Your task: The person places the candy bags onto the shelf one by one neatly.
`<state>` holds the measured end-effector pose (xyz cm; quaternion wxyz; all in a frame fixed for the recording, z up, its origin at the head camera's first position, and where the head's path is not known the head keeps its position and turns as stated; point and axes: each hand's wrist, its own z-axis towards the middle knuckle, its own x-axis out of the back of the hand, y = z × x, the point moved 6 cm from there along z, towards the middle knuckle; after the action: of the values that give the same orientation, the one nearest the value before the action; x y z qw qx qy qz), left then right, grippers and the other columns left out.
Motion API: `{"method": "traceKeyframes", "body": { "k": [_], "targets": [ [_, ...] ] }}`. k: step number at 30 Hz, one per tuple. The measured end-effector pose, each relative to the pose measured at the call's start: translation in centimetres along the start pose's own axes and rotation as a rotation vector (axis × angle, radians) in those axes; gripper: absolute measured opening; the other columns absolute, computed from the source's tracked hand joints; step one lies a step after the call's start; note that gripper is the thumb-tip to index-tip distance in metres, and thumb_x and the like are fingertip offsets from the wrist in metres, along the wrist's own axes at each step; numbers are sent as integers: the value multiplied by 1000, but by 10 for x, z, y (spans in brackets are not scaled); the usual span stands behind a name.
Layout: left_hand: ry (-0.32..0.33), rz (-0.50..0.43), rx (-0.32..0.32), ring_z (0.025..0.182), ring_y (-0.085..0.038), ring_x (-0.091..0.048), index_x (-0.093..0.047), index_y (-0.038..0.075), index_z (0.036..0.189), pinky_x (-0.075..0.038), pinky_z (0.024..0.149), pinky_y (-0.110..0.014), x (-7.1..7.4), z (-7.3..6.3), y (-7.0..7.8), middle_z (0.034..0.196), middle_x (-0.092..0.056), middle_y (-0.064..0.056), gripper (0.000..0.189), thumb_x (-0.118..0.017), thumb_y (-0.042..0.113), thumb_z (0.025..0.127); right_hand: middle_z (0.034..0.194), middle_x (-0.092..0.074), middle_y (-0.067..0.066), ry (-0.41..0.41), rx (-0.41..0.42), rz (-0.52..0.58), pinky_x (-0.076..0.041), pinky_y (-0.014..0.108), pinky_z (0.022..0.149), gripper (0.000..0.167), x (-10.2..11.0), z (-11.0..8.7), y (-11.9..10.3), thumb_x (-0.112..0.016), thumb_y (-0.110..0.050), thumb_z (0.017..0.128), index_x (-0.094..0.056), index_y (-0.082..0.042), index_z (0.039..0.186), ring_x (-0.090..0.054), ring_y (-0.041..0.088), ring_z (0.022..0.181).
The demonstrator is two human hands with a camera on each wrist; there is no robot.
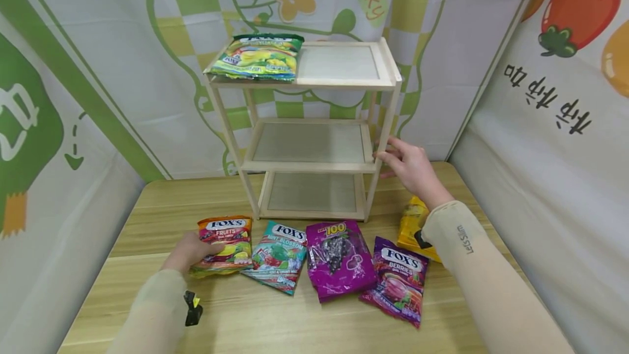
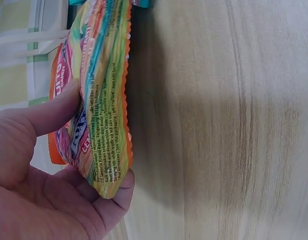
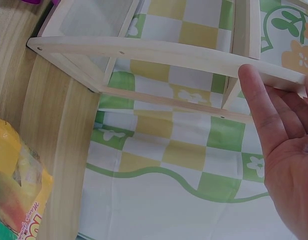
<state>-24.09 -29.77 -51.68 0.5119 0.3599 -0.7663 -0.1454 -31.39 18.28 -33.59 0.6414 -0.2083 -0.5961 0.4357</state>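
My left hand (image 1: 189, 250) grips an orange Fox's Fruits candy bag (image 1: 227, 240), thumb on its front and fingers curled under the lower edge. In the left wrist view the candy bag (image 2: 101, 95) is tilted up, its printed back seam toward the camera. My right hand (image 1: 410, 168) holds the right front post of a pale wooden three-tier shelf (image 1: 309, 167), around the middle tier. In the right wrist view some fingers of the right hand (image 3: 288, 135) pass behind the wooden post (image 3: 188, 54), and one fingertip lies against it.
A green Fox's bag (image 1: 260, 57) lies on the top tier. Along the wooden table (image 1: 236, 321), in front of the shelf, are a teal Fox's bag (image 1: 279, 255), a purple grape bag (image 1: 339, 261) and a Fox's Berries bag (image 1: 397, 280). A yellow bag (image 1: 411, 223) is partly hidden by the right forearm.
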Motion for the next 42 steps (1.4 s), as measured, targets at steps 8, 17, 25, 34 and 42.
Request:
{"method": "traceKeyframes", "body": {
  "k": [8,17,25,34,42],
  "targets": [
    [-52,-68,10,92,-31,-62,-44,-23,125,-55,82,-41,5,2,-3,109,-60,-30,63,-72,24,94,132,-66,21,-4,4,-3,-64,29,74,42,-1,0,-1,-51,-20,109,-49,-8,150,-72,34,106],
    [-88,-118,30,87,-27,-60,-47,-18,127,-50,64,-30,10,-5,-2,104,-64,-23,56,-72,20,94,131,-67,21,-1,7,2,-64,29,74,41,-1,-1,-1,-52,-20,109,-50,-8,148,-72,34,106],
    [-120,-146,21,83,-25,-60,-47,-13,131,-47,63,-31,12,-9,1,101,-68,-17,54,-71,19,95,130,-67,21,3,13,4,-64,28,73,42,-1,-1,-1,-52,-19,108,-50,-8,149,-72,34,106],
    [-120,-156,-7,69,-19,-62,-45,-11,122,-47,58,-30,14,-13,9,89,-69,-15,44,-69,14,95,131,-67,21,2,11,4,-64,29,73,42,-1,-1,0,-53,-20,108,-50,-8,149,-72,34,106],
    [-114,-118,-55,70,-20,-66,-44,-13,121,-54,57,-31,18,-16,21,93,-68,-19,44,-69,12,94,132,-66,22,3,9,-5,-64,29,74,43,-1,0,0,-52,-20,109,-49,-8,150,-72,35,106]
  ]
}}
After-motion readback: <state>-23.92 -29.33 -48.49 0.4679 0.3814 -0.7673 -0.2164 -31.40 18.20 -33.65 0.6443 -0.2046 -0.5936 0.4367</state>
